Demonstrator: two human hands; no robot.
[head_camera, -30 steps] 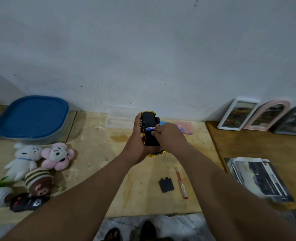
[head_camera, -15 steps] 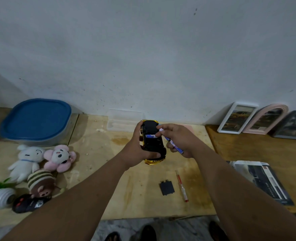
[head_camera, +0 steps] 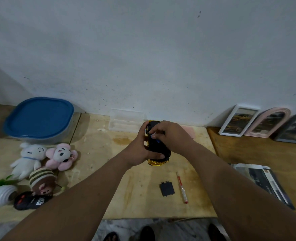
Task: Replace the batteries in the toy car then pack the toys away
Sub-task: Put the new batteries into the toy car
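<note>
- Head view, looking down: pale wooden table (head_camera: 109,188) against a white wall (head_camera: 143,49); a darker wooden surface (head_camera: 256,153) adjoins it on the right.
- Blue-lidded container (head_camera: 39,117) — largest item, far left at the back, lid on.
- Stack of magazines (head_camera: 265,181) lies on the right, near the right forearm.
- Three picture frames lean on the wall at right: white frame (head_camera: 237,122), pink arched frame (head_camera: 269,122), dark frame (head_camera: 295,129).
- Clear plastic box (head_camera: 124,120) sits at the wall, just behind the hands.
- Soft toys grouped at left: white plush (head_camera: 28,157), pink plush (head_camera: 61,155) touching it, striped plush (head_camera: 41,180) below them.
- White ribbed object (head_camera: 3,194) with green leaves at the far-left edge; black remote control (head_camera: 30,200) beside it.
- Toy car (head_camera: 158,150) — held above the table centre, underside up, black base showing, yellow body visible at the near end.
- Left hand (head_camera: 142,146) grips the car from its left side, thumb curled across the base.
- Right hand (head_camera: 171,134) has curled fingers pinching a battery (head_camera: 155,136) at the car's underside; whether the battery is seated cannot be told.
- Black battery cover (head_camera: 167,188) lies loose on the table, near the front edge.
- Red-handled screwdriver (head_camera: 182,187) lies just beside the cover, on its right, not touching.
</note>
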